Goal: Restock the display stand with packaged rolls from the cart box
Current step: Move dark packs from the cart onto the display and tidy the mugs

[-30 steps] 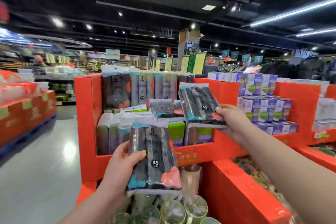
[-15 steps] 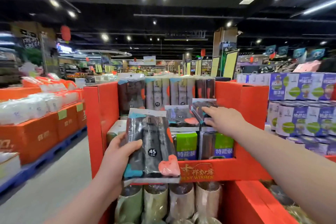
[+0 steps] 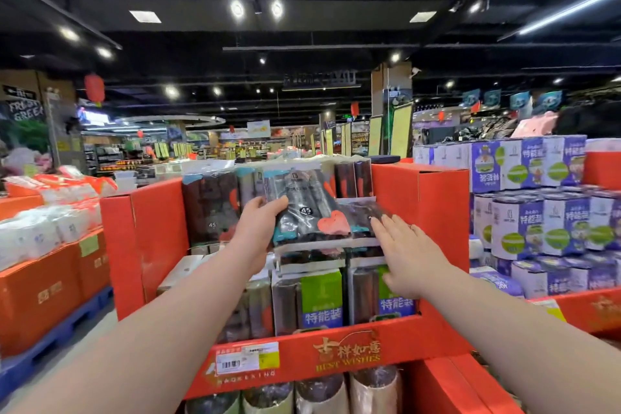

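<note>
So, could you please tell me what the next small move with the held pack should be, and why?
Probably lower the pack flat onto the stacked packs just below it and let go: the left hand grips it over the display stand, and the right hand is open beside that stack, ready to steady it.

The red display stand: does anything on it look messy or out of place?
Slightly. A few packs of rolls lie flat and skewed on top of the upright green-labelled packs, unlike the neat standing row behind. The left hand holds another pack above them; the right hand lies open against them.
</note>
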`<action>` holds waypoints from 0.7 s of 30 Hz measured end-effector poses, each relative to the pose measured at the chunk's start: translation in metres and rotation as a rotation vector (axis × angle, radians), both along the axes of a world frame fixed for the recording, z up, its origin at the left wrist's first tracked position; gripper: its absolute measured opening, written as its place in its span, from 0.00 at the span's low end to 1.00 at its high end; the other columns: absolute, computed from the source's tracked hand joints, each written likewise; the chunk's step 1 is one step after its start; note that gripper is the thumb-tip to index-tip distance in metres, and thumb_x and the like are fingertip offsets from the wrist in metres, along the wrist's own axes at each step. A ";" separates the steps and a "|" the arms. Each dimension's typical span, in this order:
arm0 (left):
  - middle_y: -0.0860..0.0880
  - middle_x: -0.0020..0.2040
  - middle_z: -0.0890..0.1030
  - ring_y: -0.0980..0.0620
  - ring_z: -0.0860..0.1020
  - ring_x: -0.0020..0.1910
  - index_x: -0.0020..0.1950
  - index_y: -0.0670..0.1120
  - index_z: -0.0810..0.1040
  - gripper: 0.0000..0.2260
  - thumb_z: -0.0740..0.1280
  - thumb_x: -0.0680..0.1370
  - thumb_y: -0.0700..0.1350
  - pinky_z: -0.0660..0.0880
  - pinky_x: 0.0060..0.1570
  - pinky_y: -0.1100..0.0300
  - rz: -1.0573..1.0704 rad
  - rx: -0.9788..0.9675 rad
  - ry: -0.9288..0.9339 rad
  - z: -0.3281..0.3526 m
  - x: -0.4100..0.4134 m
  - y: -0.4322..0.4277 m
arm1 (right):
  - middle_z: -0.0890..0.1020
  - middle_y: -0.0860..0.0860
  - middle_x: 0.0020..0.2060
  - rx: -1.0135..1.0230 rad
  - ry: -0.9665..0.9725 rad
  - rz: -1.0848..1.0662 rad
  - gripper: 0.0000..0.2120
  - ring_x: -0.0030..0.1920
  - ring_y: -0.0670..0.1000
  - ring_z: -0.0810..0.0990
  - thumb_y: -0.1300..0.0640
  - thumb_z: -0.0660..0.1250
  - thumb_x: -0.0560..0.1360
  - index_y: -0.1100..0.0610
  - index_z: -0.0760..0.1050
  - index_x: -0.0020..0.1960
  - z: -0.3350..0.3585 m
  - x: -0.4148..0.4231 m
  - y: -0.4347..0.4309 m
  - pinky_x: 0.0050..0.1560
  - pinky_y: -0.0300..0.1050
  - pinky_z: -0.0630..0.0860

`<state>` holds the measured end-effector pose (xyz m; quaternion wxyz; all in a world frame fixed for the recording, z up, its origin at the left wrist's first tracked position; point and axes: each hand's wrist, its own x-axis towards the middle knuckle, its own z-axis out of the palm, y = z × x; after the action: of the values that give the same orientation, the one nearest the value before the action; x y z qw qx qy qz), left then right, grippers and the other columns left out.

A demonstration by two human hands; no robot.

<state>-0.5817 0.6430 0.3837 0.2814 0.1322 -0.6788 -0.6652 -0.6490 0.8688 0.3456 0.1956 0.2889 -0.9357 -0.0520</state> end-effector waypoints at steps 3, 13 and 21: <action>0.41 0.73 0.67 0.41 0.69 0.68 0.77 0.41 0.58 0.31 0.63 0.79 0.55 0.67 0.64 0.51 0.129 -0.343 -0.273 0.006 -0.023 0.003 | 0.50 0.56 0.77 0.031 -0.017 0.008 0.45 0.77 0.57 0.48 0.49 0.65 0.74 0.58 0.39 0.78 0.005 -0.004 -0.001 0.75 0.52 0.52; 0.52 0.74 0.66 0.51 0.67 0.71 0.76 0.52 0.61 0.40 0.74 0.69 0.58 0.64 0.70 0.55 -0.108 -0.809 -0.385 -0.018 -0.023 -0.003 | 0.52 0.58 0.76 0.043 0.089 0.011 0.46 0.76 0.59 0.50 0.48 0.66 0.72 0.59 0.40 0.77 -0.006 -0.011 -0.001 0.74 0.54 0.55; 0.44 0.73 0.61 0.40 0.67 0.69 0.76 0.60 0.57 0.40 0.69 0.68 0.67 0.67 0.68 0.48 0.028 -1.042 -0.614 -0.011 -0.031 0.000 | 0.55 0.58 0.74 0.062 0.133 0.008 0.46 0.74 0.60 0.52 0.48 0.66 0.72 0.59 0.41 0.77 -0.009 -0.010 -0.001 0.72 0.55 0.58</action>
<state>-0.6132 0.6426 0.3728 0.1088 0.1719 -0.9637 -0.1730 -0.6591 0.8676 0.3368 0.2485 0.2947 -0.9174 -0.0995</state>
